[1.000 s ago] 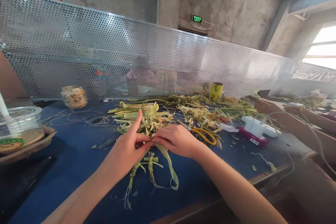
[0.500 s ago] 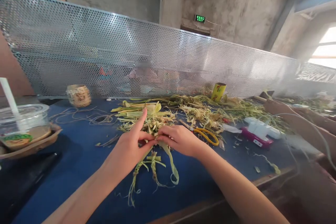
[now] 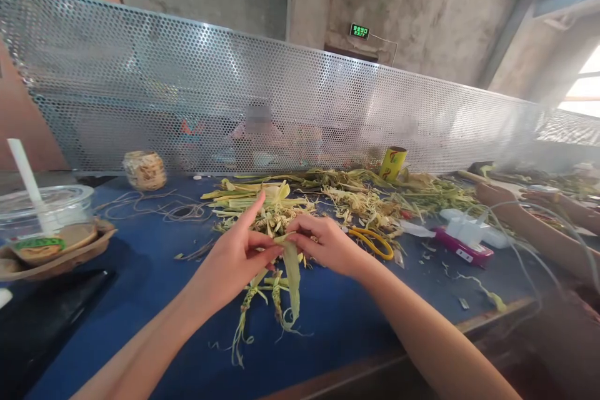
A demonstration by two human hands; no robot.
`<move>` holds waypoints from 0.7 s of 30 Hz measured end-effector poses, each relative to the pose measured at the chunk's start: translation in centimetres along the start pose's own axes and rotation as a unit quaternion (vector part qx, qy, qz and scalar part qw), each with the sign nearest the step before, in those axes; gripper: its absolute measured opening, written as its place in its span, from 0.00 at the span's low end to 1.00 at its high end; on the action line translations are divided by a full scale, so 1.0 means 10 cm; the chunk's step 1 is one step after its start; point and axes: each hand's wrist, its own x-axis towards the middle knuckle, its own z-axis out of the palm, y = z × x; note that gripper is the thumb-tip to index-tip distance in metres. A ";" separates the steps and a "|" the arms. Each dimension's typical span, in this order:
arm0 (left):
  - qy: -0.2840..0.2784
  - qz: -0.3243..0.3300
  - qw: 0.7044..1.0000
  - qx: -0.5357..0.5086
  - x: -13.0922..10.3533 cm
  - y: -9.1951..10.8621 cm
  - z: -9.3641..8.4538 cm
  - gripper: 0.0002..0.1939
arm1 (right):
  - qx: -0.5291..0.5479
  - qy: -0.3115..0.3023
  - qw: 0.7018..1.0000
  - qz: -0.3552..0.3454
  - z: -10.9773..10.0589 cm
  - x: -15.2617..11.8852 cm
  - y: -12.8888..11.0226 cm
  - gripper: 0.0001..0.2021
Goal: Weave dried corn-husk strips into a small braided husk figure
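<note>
Above the near middle of the table, my left hand (image 3: pixel 234 256) pinches one end of a flat pale green leaf strip (image 3: pixel 292 275), with one finger pointing up. My right hand (image 3: pixel 323 244) pinches the same strip close beside the left fingertips. The strip's loose end hangs down and curls at the bottom. Exactly what lies between the fingertips is partly hidden. Below the hands, small knotted plant-fibre pieces (image 3: pixel 244 312) with trailing strands lie on the blue table (image 3: pixel 154 319). Just beyond the hands is a pile of split stalks and leaves (image 3: pixel 253 200).
Yellow-handled scissors (image 3: pixel 375 244) and a purple power strip (image 3: pixel 462 247) with cables lie right. A yellow can (image 3: pixel 392 164) and a jar (image 3: pixel 144 170) stand near the perforated metal screen (image 3: pixel 281 100). Left are a lidded plastic cup (image 3: pixel 51 206) and string (image 3: pixel 178 209). Another person's arms (image 3: pixel 529 219) reach in at right.
The leaf strip has swung from the right to hang more directly under my fingers, its broad face showing. At right, the other person's arms have shifted.
</note>
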 end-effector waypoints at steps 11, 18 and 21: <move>0.012 -0.002 1.000 -0.004 0.00 0.02 -0.03 0.49 | -0.013 0.019 0.999 -0.036 -0.02 -0.01 0.02 0.06; -0.006 0.008 0.999 -0.030 0.00 0.01 -0.04 0.49 | 0.063 -0.029 0.997 -0.031 -0.04 -0.04 0.02 0.05; -0.007 0.012 1.000 -0.016 0.03 -0.02 -0.05 0.50 | 0.111 -0.057 0.992 -0.027 -0.05 -0.04 0.02 0.05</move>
